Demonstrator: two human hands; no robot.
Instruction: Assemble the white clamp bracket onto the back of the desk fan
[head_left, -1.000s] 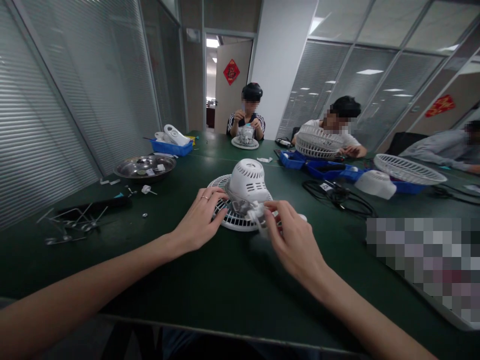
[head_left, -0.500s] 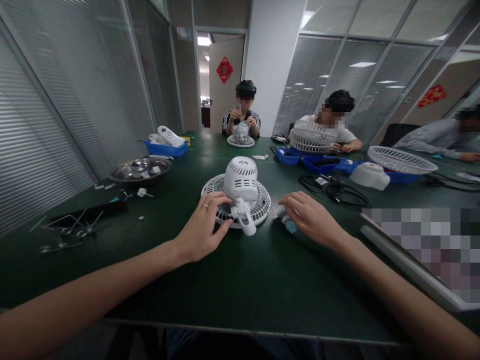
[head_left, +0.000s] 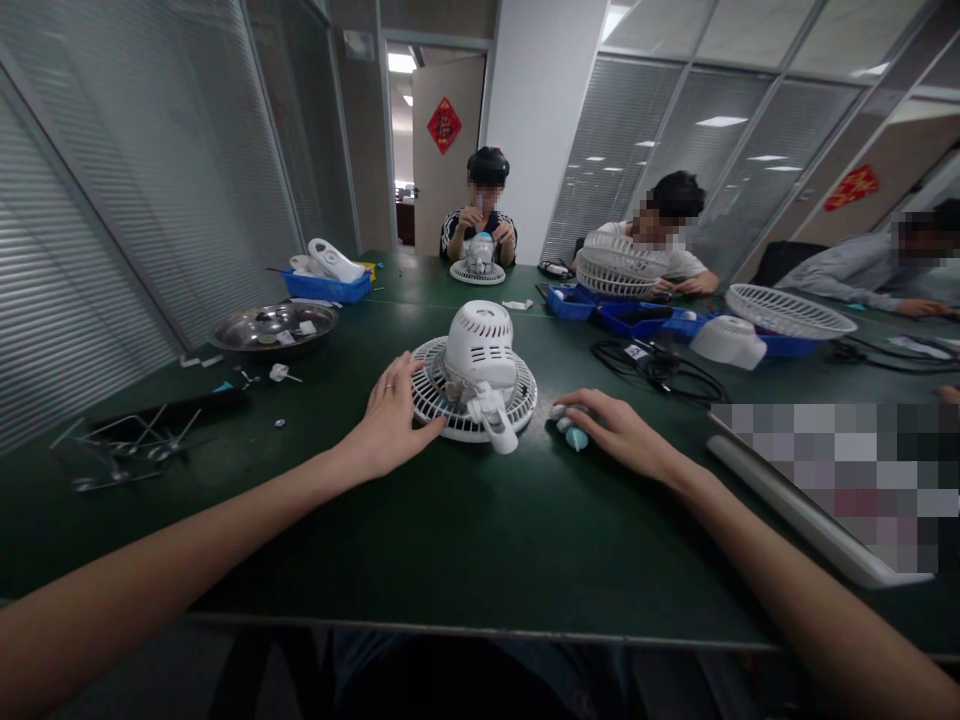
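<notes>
A white fan motor housing (head_left: 482, 340) stands on a round, slotted grille (head_left: 429, 395) in front of me. A white bracket (head_left: 496, 418) sticks out from its near side. My left hand (head_left: 386, 425), with a ring on one finger, lies at the grille's left edge; its thumb and fingers are apart and it grips nothing. To the right of the fan, my right hand (head_left: 619, 430) is low over a few small grey and teal parts (head_left: 576, 438). Its fingers are stretched out and slightly bent, with the fingertips at those parts.
Wire stands (head_left: 139, 445), a screw (head_left: 280, 423) and a metal bowl (head_left: 274, 345) are on the left. A blue bin (head_left: 330, 288) stands behind them. Coiled black cable (head_left: 660, 370), a white cover (head_left: 727, 345) and a grille (head_left: 787, 312) lie right. Co-workers sit across the table.
My left hand has slid left off the housing and bracket to the grille's edge. My right hand has lowered onto the small parts. The view has shifted slightly.
</notes>
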